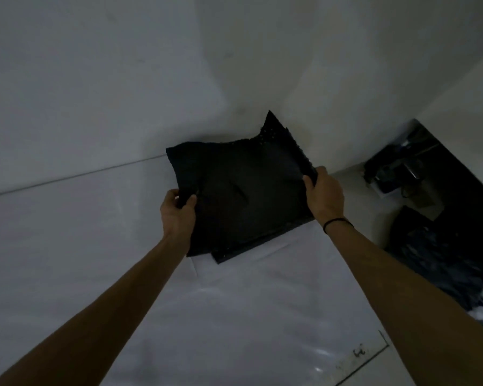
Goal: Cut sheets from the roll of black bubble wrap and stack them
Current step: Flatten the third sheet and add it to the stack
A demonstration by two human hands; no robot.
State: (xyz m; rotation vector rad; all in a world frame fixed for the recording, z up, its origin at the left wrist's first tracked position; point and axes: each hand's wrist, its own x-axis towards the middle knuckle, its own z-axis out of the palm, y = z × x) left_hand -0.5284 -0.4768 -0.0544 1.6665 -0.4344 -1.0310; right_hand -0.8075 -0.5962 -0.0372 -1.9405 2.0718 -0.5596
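A black bubble wrap sheet (234, 190) hangs between both hands near the wall corner, sagging in the middle with its far right corner curled up. My left hand (177, 211) pinches its left edge. My right hand (322, 195) grips its right edge. Under it lies a stack of black sheets (251, 247) on the white table (95, 260); the stack's near edge sticks out below the held sheet. The roll is not clearly in view.
White walls meet in a corner just behind the sheet. To the right, past the table's edge, lies a dark area with black objects (396, 171) and crumpled dark plastic (441, 263). A drawn line with a mark (365, 355) runs near the table's front right.
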